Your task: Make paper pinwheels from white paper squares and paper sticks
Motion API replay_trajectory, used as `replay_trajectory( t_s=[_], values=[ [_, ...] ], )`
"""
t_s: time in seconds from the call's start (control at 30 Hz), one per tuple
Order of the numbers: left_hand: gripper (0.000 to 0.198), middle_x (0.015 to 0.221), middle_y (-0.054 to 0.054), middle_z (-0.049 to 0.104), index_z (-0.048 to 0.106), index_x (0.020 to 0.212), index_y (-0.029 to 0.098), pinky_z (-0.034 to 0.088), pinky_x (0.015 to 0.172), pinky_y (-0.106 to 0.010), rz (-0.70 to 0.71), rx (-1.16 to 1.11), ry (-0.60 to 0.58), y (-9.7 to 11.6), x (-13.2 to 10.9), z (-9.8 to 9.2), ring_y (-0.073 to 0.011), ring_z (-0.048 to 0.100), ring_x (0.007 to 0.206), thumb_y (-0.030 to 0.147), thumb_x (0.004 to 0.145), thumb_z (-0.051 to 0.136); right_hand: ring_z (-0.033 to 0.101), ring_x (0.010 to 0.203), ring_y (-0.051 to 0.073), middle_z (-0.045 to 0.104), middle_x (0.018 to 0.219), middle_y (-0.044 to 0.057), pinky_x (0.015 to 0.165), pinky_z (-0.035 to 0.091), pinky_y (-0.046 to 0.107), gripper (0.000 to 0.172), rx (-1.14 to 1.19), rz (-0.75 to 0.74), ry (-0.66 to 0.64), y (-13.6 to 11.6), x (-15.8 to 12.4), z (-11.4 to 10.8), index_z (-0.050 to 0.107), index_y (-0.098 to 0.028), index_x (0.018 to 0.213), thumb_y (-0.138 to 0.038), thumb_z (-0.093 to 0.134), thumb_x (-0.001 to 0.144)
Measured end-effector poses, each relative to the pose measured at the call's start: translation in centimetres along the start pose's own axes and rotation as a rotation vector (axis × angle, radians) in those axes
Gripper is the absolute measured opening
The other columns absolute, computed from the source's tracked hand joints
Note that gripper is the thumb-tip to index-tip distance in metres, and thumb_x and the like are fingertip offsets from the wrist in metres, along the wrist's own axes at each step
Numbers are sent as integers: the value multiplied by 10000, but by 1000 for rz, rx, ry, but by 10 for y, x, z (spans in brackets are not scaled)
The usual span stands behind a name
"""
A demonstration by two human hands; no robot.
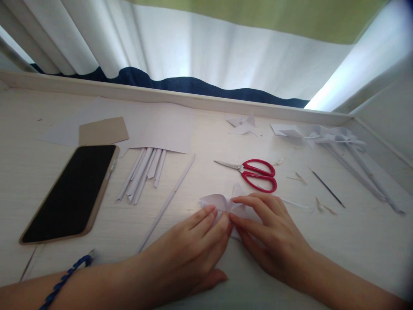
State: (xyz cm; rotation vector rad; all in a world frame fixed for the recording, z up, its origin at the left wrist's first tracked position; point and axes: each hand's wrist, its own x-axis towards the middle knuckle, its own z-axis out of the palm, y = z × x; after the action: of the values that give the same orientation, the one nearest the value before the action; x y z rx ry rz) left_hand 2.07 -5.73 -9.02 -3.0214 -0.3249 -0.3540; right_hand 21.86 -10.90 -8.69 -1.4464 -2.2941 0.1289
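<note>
A white paper pinwheel [216,201] with curled blades lies on the table in front of me, partly hidden by my fingers. My left hand [196,245] pinches its near left side close to the centre. From the right, my right hand [271,228] grips the centre with thumb and fingertips. Both sets of fingertips meet at the middle of the paper. Just beyond my right hand rest red-handled scissors [258,174], blades pointing left. A thin rolled paper stick [167,200] lies slanted left of the pinwheel, its near end behind my left forearm.
A black-screened phone [71,193], several paper tubes [142,176], a cardboard piece [103,131] and white sheets [158,125] lie left. Another paper pinwheel [243,124] sits at the back. Finished-looking pinwheels on sticks [345,137], a dark thin rod [328,188] and broken cotton swabs [324,206] lie right.
</note>
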Motion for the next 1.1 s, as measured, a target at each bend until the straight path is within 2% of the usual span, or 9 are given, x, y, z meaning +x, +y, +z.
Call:
replay_trajectory(
  t_s=[0.17,0.5,1.1],
  values=[
    [483,1143,-106,561,523,1115,81,254,1003,-352,25,-7,5,0,-1,2,-240,498,1051,455,840,390,435,960,251,534,1101,109,820,365,434,270,-7,-20,-32,2,-2,1,611,-169,1021,-138,526,767],
    [509,1157,-119,549,516,1126,72,259,999,-353,22,-5,-11,0,-1,1,-241,505,1042,471,837,387,458,931,268,567,1060,113,774,372,457,257,-72,-51,-12,2,-2,0,624,-176,1001,-169,540,758],
    [523,1165,-138,540,516,1120,40,286,992,-356,20,9,-15,1,-1,0,-259,501,1049,462,838,388,485,962,238,578,1057,103,833,388,454,261,-52,-74,-20,8,-6,1,613,-190,1023,-158,520,782]
  ],
)
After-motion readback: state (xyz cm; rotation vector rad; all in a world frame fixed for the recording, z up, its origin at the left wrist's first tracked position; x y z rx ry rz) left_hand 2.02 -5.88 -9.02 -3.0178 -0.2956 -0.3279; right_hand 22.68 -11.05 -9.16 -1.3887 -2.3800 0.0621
